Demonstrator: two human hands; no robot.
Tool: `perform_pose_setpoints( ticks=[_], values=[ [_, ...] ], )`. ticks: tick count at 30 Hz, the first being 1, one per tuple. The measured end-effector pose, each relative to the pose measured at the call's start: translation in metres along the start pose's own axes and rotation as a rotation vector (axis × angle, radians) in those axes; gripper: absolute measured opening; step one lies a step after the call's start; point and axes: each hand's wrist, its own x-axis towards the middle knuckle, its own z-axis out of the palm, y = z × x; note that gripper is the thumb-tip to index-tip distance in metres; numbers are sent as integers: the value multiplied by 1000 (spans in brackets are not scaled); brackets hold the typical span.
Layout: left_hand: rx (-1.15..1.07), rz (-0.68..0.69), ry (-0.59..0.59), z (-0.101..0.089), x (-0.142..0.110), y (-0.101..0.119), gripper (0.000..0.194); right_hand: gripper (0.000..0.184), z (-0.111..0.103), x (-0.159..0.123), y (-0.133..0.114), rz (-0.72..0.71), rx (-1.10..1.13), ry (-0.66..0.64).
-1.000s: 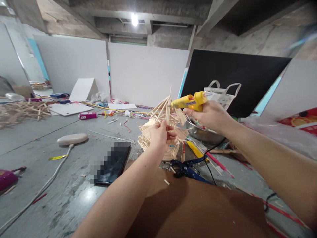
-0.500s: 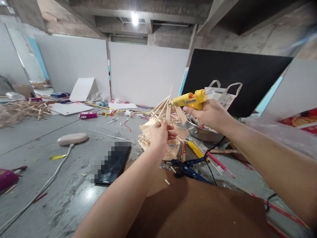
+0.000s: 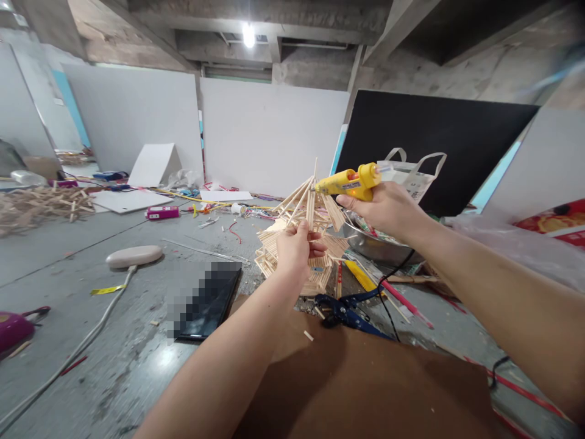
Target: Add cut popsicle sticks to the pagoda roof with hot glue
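A small model of thin wooden sticks (image 3: 269,238) stands in front of me, with a pointed frame of slanting sticks at its top. My left hand (image 3: 296,244) pinches the lower end of a wooden stick (image 3: 311,208) on that pointed part, its other fingers loosely curled. Wrapped around a yellow hot glue gun (image 3: 350,183), my right hand (image 3: 388,210) holds it nearly level. The gun's nozzle points left and meets the sticks just below the peak; whether glue is coming out is too small to tell.
Blue pliers (image 3: 347,314) lie at the model's foot on a brown board (image 3: 365,378). A metal bowl (image 3: 379,249) stands behind my right hand. A black phone (image 3: 212,305) and a white power strip (image 3: 134,256) lie left. A heap of sticks (image 3: 46,204) is far left.
My right hand tilts the glue gun very slightly, its rear end shifting a little to the left. My left hand stays where it was on the stick.
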Motion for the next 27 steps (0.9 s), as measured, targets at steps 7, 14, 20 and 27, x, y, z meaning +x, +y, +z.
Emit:
perform_pose_setpoints(
  ticks=[7,14,20,27],
  values=[
    [-8,9,-10,-1,0,-1,17,40,2,2,0,0,-10,18],
    [-11,1,-2,-1,0,-1,17,44,2,4,2,4,-15,18],
    [-2,1,0,0,0,0,17,37,2,4,1,10,-5,13],
    [-13,-3,-13,-1,-1,1,17,41,2,-1,2,-20,-4,13]
  ],
)
